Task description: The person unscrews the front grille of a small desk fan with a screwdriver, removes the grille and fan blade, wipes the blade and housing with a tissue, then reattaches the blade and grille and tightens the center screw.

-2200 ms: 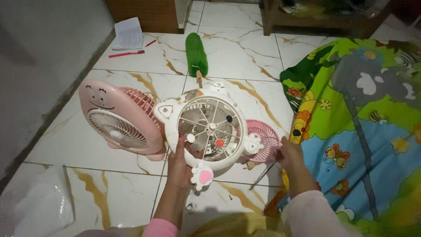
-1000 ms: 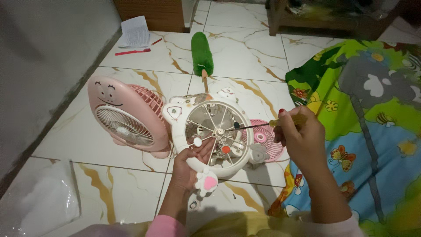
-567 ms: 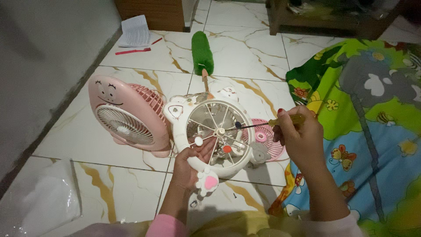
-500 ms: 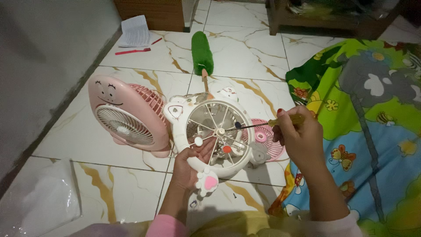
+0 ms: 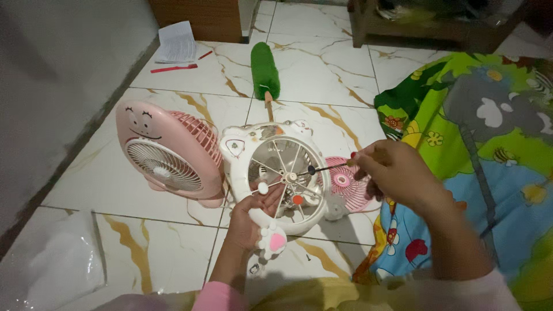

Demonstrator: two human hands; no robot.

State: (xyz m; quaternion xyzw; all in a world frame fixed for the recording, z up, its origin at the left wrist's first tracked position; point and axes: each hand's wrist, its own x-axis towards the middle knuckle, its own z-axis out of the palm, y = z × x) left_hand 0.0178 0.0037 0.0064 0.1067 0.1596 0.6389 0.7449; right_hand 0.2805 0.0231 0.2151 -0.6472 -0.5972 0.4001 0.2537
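Marble tile floor (image 5: pixel 322 69) under white fan (image 5: pixel 276 173); colourful mat (image 5: pixel 489 150) beside.

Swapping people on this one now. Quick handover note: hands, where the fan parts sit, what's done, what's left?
Left hand: grips the lower rim of the white fan, holding it tilted up off the tiled floor.
Right hand: holds a screwdriver, tip at the hub in the middle of the white fan.
Parts: pink blade wheel lies on the floor behind the white fan; a whole pink fan stands to its left; green duster further back.
Done: blades are off the white fan.
Left: likely the hub screw; whether it is loose cannot be told.
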